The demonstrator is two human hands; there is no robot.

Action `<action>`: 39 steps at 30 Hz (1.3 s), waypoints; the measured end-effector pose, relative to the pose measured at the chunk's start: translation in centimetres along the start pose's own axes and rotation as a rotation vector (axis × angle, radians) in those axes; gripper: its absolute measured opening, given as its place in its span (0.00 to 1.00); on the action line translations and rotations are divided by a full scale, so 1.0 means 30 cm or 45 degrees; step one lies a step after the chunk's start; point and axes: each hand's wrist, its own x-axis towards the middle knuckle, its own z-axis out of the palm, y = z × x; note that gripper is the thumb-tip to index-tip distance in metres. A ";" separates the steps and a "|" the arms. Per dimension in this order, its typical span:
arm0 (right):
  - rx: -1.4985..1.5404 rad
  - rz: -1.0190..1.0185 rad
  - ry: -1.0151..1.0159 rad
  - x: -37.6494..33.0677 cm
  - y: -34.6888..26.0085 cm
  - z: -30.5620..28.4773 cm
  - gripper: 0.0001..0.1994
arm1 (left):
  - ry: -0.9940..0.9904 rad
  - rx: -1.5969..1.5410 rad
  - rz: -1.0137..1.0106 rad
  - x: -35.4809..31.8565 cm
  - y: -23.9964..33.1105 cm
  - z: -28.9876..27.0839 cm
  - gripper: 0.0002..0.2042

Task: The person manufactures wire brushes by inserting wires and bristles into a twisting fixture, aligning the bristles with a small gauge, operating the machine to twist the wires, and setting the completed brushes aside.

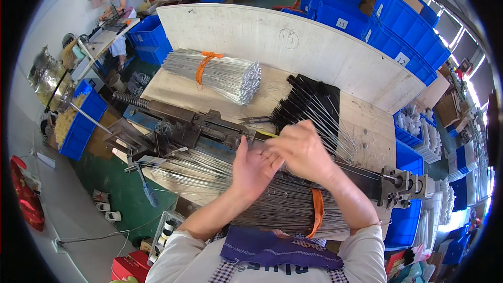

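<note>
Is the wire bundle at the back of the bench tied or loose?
Tied. An orange strap wraps around the silver wire bundle near its far end, holding the wires together as it lies flat on the wooden bench.

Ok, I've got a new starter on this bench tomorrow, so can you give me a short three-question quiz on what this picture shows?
1. True or false: the far wire bundle is tied with an orange band.
2. Where are both hands: A) on the blue crates, B) together over the machine, C) on the floor?
3. What colour are the bristles of the brushes lying right of the far bundle?

Key: 1 true. 2 B: left hand and right hand meet above the machine, beside the brush stems. 3 black.
</note>
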 end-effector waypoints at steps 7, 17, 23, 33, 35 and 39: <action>0.110 0.253 0.119 0.043 0.034 -0.058 0.05 | -0.018 -0.056 0.025 0.011 -0.002 0.029 0.39; 0.041 0.195 -0.019 0.027 0.073 -0.031 0.04 | -0.016 -0.013 0.012 -0.002 0.005 0.034 0.39; -0.038 0.419 0.009 -0.013 -0.042 -0.083 0.09 | -0.038 -0.001 0.003 -0.008 0.005 0.026 0.36; -0.572 0.290 -0.523 0.003 -0.119 -0.013 0.19 | -0.091 -0.019 0.049 0.007 0.026 0.003 0.28; -0.584 0.254 -0.494 0.005 -0.117 -0.016 0.18 | 0.076 0.020 0.027 0.005 0.025 0.016 0.22; -0.633 0.206 -0.488 -0.001 -0.101 -0.037 0.14 | 0.184 0.111 0.053 0.013 0.010 0.039 0.11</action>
